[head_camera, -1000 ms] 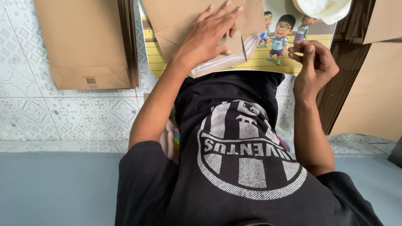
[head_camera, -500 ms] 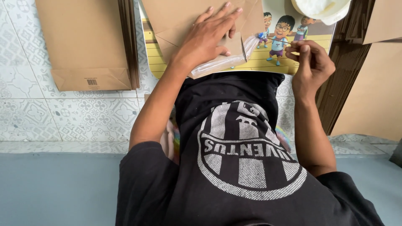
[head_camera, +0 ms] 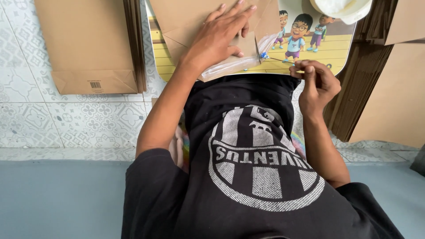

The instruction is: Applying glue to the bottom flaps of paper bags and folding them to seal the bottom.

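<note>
Brown kraft paper bag (head_camera: 208, 26) is lying flat on a small cartoon-printed table (head_camera: 327, 55) at 12 o'clock of the view, and the left hand (head_camera: 219, 37) is pressing down on it with fingers spread, palm flat, not gripping. Right hand (head_camera: 316, 82), at 2 o'clock, is pinching a thin stick-like tool (head_camera: 279, 59) between thumb and fingertips; its tip is touching the bag's open edge near a glossy strip (head_camera: 230, 68), possibly wet glue, hard to tell at this size. By the look of it one flap is already folded down and the seam is being worked on, so closing it is left. A stack of finished-looking bags (head_camera: 88, 44) is sitting at 10 o'clock, more brown sheets (head_camera: 398, 88) at 3 o'clock, a white container (head_camera: 343, 9) at 1 o'clock.
</note>
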